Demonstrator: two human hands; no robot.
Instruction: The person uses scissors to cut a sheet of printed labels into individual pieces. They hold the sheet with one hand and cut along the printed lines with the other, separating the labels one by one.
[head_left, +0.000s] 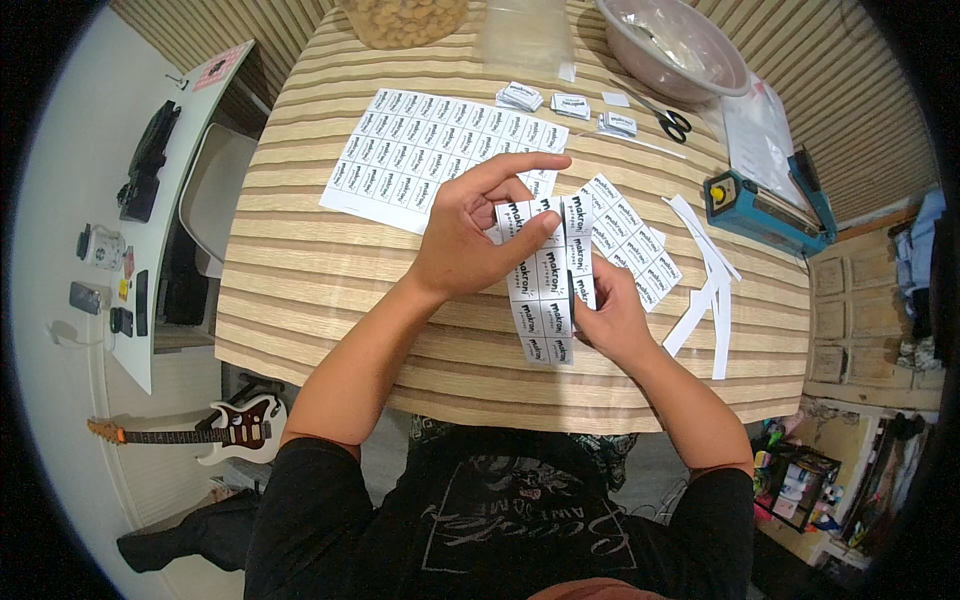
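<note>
My left hand (480, 232) pinches a small sheet of printed paper labels (551, 281) between thumb and fingers, its index finger stretched out above. At the sheet's right side, my right hand (615, 311) grips a dark cutting tool, apparently scissors (571, 289), mostly hidden by the fingers and paper. The dark blade runs lengthwise between two label columns. A larger uncut label sheet (382, 161) lies flat beyond my left hand. Another label piece (634, 240) lies to the right of the held sheet, partly behind my right hand.
Small label stacks (520, 96) sit towards the back, near black-handled scissors (673, 124). White paper offcuts (712, 300) lie at right, by a blue sealing machine (765, 214). A pink basin (626, 56), clear plastic bags (525, 34) and a snack-filled container (405, 19) stand at the back.
</note>
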